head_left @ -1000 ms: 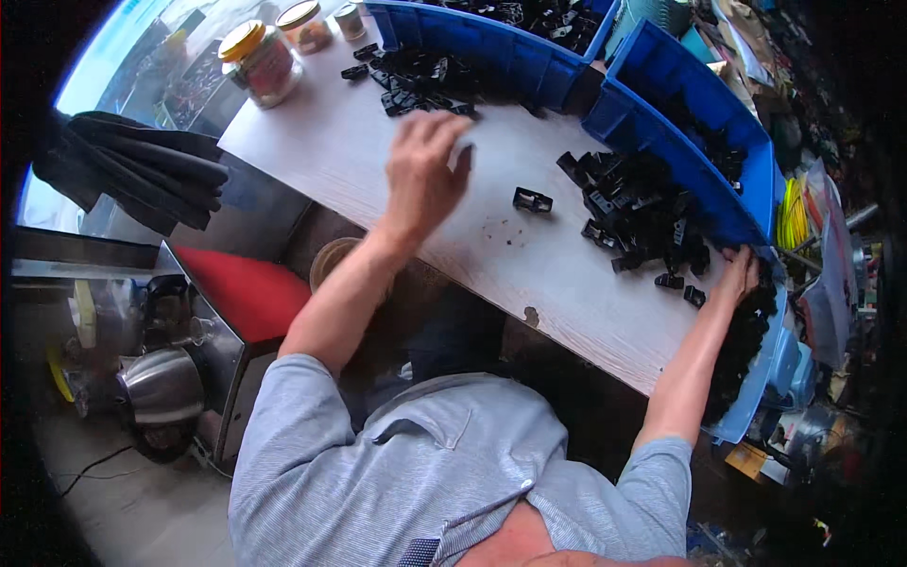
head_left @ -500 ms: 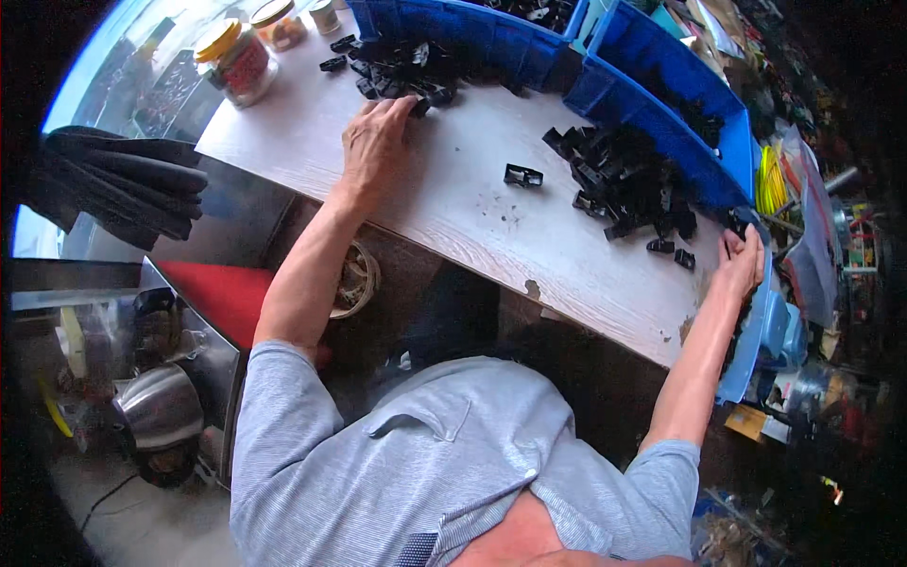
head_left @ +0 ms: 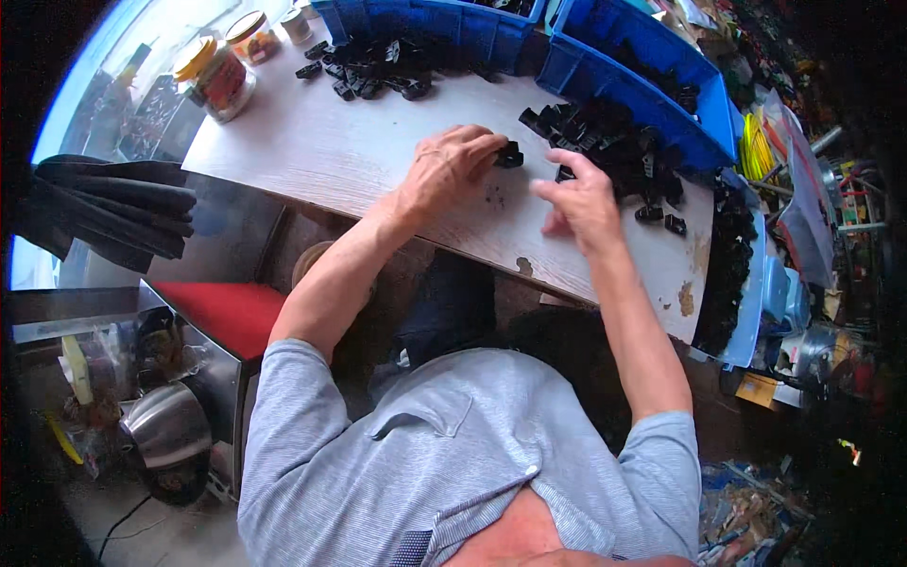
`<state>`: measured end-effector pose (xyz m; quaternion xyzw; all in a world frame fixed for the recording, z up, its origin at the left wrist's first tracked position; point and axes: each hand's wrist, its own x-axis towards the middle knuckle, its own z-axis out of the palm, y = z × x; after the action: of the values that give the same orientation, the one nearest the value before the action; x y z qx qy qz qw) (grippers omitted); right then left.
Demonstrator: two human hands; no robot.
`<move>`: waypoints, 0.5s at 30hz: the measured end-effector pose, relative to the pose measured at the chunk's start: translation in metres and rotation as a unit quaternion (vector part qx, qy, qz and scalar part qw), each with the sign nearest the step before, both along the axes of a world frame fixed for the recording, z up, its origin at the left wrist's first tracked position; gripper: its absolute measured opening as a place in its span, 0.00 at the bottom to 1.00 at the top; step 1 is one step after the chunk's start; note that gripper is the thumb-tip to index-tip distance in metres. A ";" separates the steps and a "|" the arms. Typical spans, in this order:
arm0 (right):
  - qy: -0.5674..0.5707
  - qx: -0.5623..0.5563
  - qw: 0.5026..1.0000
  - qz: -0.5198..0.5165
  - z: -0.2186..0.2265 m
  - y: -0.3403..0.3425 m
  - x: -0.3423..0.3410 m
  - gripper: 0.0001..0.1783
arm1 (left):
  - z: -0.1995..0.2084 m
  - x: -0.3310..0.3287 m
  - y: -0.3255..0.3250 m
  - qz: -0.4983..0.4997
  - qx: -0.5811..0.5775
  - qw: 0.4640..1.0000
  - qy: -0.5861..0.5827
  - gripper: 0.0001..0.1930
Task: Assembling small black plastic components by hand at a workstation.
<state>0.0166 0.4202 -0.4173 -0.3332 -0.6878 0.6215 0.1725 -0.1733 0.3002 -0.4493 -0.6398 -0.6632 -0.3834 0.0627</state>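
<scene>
Over the middle of the white worktop, my left hand [head_left: 449,168] has its fingers curled, the tips on a small black plastic part [head_left: 510,154]; its thumb is hidden. Facing it from the right, my right hand [head_left: 584,200] is slightly blurred, with thumb and fingers apart and nothing visible between them. Just behind the right hand's fingers lies a heap of black plastic parts [head_left: 605,132], with a few strays at its near side. Another heap of similar black parts [head_left: 378,68] lies at the far left.
Blue bins [head_left: 652,99] line the back of the worktop [head_left: 312,132], with black pieces inside. A blue tray [head_left: 751,312] of black pieces stands along the right edge. Jars [head_left: 217,80] stand at the far left. A dark cloth [head_left: 118,203] hangs left; a metal kettle [head_left: 168,425] sits below.
My left hand has moved right from the far-left heap to the single black part. My right hand has come left from the right-hand tray, its fingers now spread. The view has shifted slightly.
</scene>
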 end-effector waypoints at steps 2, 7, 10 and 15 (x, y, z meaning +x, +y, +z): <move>-0.029 -0.002 1.000 -0.003 -0.001 -0.003 -0.014 0.29 | 0.001 0.000 -0.001 -0.012 -0.007 1.000 0.003 0.15; -0.101 0.001 0.995 0.000 0.003 -0.006 -0.029 0.24 | 0.002 0.001 -0.006 -0.062 -0.039 0.997 -0.011 0.24; -0.123 0.018 0.992 0.002 0.002 -0.008 -0.030 0.20 | 0.001 0.000 -0.005 -0.069 -0.036 0.997 -0.008 0.21; -0.128 0.010 0.992 0.014 -0.007 -0.003 -0.031 0.23 | -0.001 0.001 -0.005 -0.086 0.010 0.996 -0.007 0.16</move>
<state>-0.0141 0.4169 -0.4246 -0.3987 -0.7151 0.5689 0.0773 -0.1718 0.2952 -0.4502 -0.6914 -0.6021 -0.3980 0.0312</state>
